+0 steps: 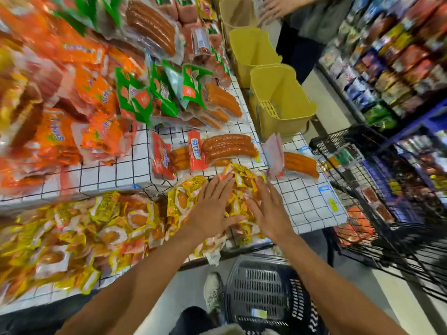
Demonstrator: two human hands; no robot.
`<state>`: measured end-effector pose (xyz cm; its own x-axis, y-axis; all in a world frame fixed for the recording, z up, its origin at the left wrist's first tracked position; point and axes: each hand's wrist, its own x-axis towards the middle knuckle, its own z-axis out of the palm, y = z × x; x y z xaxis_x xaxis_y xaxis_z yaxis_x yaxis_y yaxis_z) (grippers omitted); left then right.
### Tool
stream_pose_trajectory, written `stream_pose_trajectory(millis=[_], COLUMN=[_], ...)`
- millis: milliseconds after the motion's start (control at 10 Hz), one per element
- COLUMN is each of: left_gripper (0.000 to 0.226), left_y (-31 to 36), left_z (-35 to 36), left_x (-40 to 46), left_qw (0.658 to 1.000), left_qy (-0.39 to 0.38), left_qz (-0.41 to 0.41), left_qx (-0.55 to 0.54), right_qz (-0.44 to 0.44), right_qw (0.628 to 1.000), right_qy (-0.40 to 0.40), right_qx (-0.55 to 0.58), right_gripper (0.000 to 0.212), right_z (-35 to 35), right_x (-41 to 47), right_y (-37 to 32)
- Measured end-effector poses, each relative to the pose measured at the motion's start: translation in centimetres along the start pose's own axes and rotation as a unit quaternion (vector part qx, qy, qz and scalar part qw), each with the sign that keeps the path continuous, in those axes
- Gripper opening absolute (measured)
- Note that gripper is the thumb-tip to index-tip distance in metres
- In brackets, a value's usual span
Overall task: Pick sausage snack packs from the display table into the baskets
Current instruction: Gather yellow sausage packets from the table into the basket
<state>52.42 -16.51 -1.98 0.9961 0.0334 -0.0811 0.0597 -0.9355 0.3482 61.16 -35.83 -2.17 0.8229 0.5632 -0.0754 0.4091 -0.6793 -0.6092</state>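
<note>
Yellow snack packs (pixel 238 189) lie heaped on the gridded table (pixel 302 199); the left hand (pixel 212 204) and right hand (pixel 268 209) press flat on them, fingers straight. Black basket (pixel 263 291) at six o'clock; yellow baskets (pixel 280 100) at one o'clock.

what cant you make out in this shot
Head view:
- The yellow snack packs under the left hand and right hand: covered by the palms.
- Print on the orange packs: motion blur.
- The black basket: its inside is hidden by the arms.
</note>
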Motion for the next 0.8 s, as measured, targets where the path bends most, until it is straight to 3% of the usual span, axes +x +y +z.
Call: stream_pose_trajectory(millis=[200, 400, 500, 700, 800], left_gripper=[0.083, 0.067, 0.061, 0.059, 0.056], left_y=[1.4, 1.7, 1.1, -0.5, -1.5], left_z=[-3.9, -6.5, -7.4, -7.5, -6.9], left_x=[-3.9, -12.4, -18.6, -28.8, -32.6], left_qw=[0.998, 0.997, 0.994, 0.982, 0.976], left_qy=[-0.03, 0.024, 0.053, 0.075, 0.068], left_qz=[-0.037, -0.056, -0.085, -0.171, -0.199], left_qx=[-0.03, -0.043, -0.039, -0.038, -0.06], right_qz=[-0.021, -0.068, -0.111, -0.117, -0.127], right_qw=[0.999, 0.997, 0.992, 0.989, 0.987], right_qy=[0.011, 0.03, 0.036, -0.005, -0.016], right_qx=[-0.034, 0.015, 0.044, 0.091, 0.095], right_gripper=[0.068, 0.047, 0.048, 0.036, 0.04], right_z=[-2.3, -3.6, -2.9, -0.4, 1.9], right_x=[-2.4, -6.6, -9.3, -14.7, -17.1], right_y=[-2.2, -3.7, -4.0, -6.2, -6.3])
